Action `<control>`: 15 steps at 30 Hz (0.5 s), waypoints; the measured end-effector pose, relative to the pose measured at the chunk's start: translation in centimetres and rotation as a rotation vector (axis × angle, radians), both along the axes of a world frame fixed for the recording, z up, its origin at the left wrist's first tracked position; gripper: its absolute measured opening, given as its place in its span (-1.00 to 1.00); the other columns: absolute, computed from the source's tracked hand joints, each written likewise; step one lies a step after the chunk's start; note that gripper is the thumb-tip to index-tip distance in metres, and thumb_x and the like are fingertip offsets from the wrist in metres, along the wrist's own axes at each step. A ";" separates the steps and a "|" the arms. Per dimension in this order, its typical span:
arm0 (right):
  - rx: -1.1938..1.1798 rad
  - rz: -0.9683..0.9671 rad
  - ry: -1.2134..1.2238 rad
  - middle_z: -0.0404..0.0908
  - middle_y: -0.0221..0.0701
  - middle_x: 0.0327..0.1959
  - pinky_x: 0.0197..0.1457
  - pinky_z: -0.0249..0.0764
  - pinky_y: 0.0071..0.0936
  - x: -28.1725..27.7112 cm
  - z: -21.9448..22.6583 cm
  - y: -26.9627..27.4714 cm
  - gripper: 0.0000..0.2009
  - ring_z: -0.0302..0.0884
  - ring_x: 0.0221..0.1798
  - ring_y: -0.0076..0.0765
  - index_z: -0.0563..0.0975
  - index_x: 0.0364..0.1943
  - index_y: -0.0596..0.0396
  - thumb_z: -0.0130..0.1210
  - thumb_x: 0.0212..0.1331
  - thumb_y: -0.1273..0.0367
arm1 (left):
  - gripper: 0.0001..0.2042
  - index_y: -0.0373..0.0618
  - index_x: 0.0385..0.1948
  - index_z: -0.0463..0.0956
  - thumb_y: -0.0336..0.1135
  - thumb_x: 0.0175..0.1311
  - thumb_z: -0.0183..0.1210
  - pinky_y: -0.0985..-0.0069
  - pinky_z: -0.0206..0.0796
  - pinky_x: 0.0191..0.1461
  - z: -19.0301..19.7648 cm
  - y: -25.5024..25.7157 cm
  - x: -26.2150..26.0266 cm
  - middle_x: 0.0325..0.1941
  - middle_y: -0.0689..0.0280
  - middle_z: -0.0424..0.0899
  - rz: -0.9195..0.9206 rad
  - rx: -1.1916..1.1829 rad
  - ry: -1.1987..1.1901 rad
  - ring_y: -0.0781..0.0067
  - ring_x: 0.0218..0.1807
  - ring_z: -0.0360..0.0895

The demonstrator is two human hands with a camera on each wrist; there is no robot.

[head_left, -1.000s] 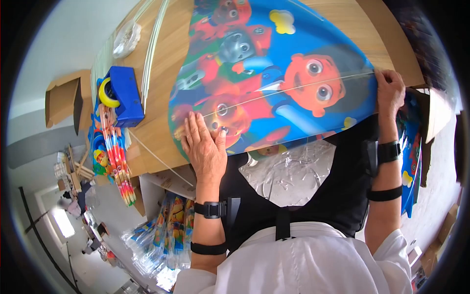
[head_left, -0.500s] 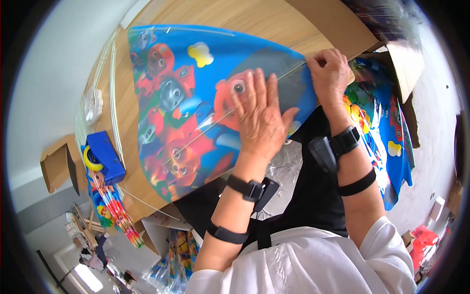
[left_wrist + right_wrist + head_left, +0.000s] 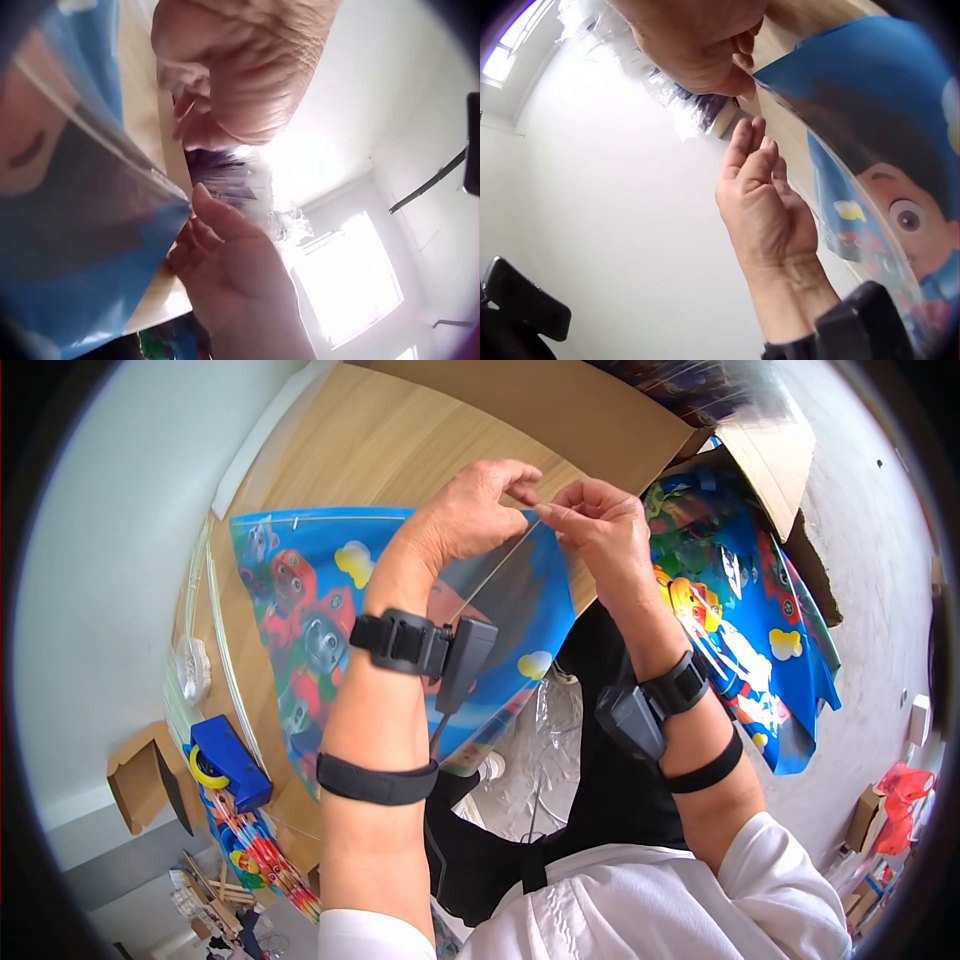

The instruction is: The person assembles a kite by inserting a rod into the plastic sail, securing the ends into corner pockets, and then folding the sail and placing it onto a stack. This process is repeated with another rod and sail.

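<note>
A kite [image 3: 548, 585] of thin printed film, blue with cartoon figures, lies over the wooden table, its near part hanging past the edge. Along its middle runs a thin pale rod [image 3: 497, 567] that ends at the pointed tip. My right hand [image 3: 607, 532] pinches that tip between thumb and fingers. Close beside it, my left hand [image 3: 465, 515] hovers over the kite with its fingers loosely bent. Both wrist views show the left hand [image 3: 769, 202] apart from the film with nothing in its fingers, while the right hand [image 3: 236, 274] stays at the tip.
A blue tape dispenser [image 3: 238, 760] with a yellow roll stands at the table's left, near long pale rods [image 3: 228, 660] and a clear bowl [image 3: 193, 668]. More printed kites [image 3: 775, 695] hang from a cardboard box [image 3: 770, 470] at the right. Clear plastic film lies below the table edge.
The left hand lay flat on the kite's far-left end, slid along the rod to its middle, then lifted to the tip beside the right hand. The right hand keeps hold of the tip.
</note>
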State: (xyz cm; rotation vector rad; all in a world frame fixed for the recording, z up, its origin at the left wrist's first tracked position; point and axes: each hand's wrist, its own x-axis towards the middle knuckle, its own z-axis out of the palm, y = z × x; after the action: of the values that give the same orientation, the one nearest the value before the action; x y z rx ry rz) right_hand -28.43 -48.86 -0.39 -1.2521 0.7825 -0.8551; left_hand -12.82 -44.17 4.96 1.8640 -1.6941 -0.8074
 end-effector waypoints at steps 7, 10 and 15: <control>0.263 -0.046 -0.183 0.57 -0.41 -0.57 -0.52 0.34 -0.70 -0.1 -1.0 1.7 -0.86 0.46 -0.53 -0.67 0.49 -0.44 0.23 0.25 -0.03 0.54 | -0.67 -0.33 -0.19 0.45 -0.55 -0.10 0.16 0.64 0.37 -0.26 0.5 -0.8 -0.1 -0.43 0.33 0.56 -0.031 0.228 0.323 0.61 -0.36 0.49; 0.164 -0.240 -0.140 0.60 -0.33 -0.51 -0.41 0.41 -0.65 0.3 -0.8 3.2 -0.72 0.51 -0.44 -0.60 0.41 -0.19 0.25 0.22 0.01 0.53 | -0.72 -0.30 -0.26 0.45 -0.56 -0.10 0.18 0.67 0.36 -0.30 0.7 -0.6 -0.4 -0.46 0.36 0.54 0.025 0.205 0.320 0.63 -0.39 0.47; 0.028 -0.341 -0.106 0.60 -0.34 -0.51 -0.37 0.43 -0.64 0.1 -0.6 4.4 -0.76 0.51 -0.45 -0.60 0.42 -0.20 0.17 0.18 0.04 0.54 | -0.75 -0.27 -0.29 0.46 -0.61 -0.09 0.17 0.67 0.36 -0.30 0.7 -0.4 -0.8 -0.48 0.38 0.53 0.065 0.153 0.246 0.65 -0.40 0.46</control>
State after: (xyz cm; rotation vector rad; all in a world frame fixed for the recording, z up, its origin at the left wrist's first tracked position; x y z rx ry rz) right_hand -28.29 -44.45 -1.02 -1.0539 0.9338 -1.1715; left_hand -13.63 -44.56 5.70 1.8216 -1.4490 -1.1164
